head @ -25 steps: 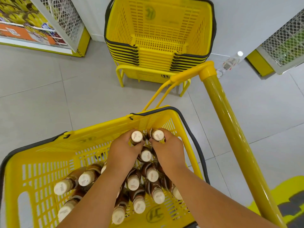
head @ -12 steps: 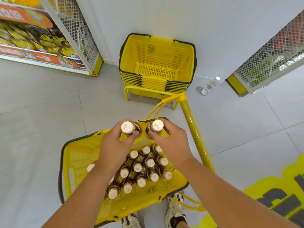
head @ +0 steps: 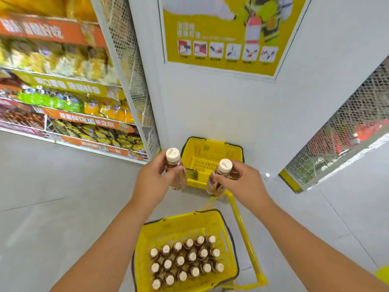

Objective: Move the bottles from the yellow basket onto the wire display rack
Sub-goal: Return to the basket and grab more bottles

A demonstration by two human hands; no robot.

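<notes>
- Above the yellow basket (head: 229,249) on the floor, each hand held one bottle upright at about chest height, well clear of the rim.
- The left hand (head: 152,182) had fingers and thumb curled round the body of the left bottle (head: 173,165), just under its pale cap.
- The right hand (head: 242,182) gripped the right bottle (head: 221,175) in like manner, fingers wrapped round the shoulder, cap showing above.
- Both forearms were stretched forward and slightly inward, wrists level; the two bottles stood near each other but apart.
- The remaining bottles (head: 185,262) stood in close rows in the basket, caps up.
- A wire-mesh rack (head: 134,81) stood to the left, and another mesh unit (head: 336,144) to the right; which was the destination could not be told.
- In my judgement, the carry would be done well by keeping both bottles upright, holding the grip low enough to leave the bases free, and setting each down squarely on the wire so it would not tip.
- A stack of empty baskets (head: 210,161) stood by the wall ahead.
</notes>
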